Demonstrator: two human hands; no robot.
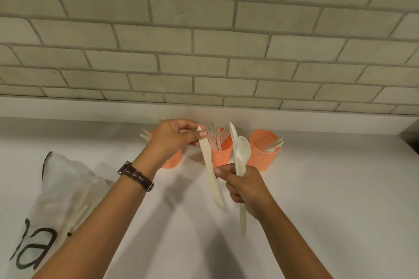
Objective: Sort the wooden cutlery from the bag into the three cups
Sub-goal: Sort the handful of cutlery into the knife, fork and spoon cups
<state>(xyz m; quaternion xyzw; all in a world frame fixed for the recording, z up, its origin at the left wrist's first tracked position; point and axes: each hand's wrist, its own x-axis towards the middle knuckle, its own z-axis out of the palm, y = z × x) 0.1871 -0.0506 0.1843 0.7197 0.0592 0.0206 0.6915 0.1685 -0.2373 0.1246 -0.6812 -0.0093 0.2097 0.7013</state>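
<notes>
Head view, frame centre: left hand (pixel 174 137) pinches a knife (pixel 209 165); right hand (pixel 246 186) grips a spoon (pixel 243 150), before orange cups (pixel 264 154).

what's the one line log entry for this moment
left hand: pinching knife | right hand: holding spoon bunch | middle cup: forks | bag: left

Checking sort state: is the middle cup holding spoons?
No, the middle cup holds forks, tines up.

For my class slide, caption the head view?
Left hand lifts a knife; right hand holds a spoon.
</notes>
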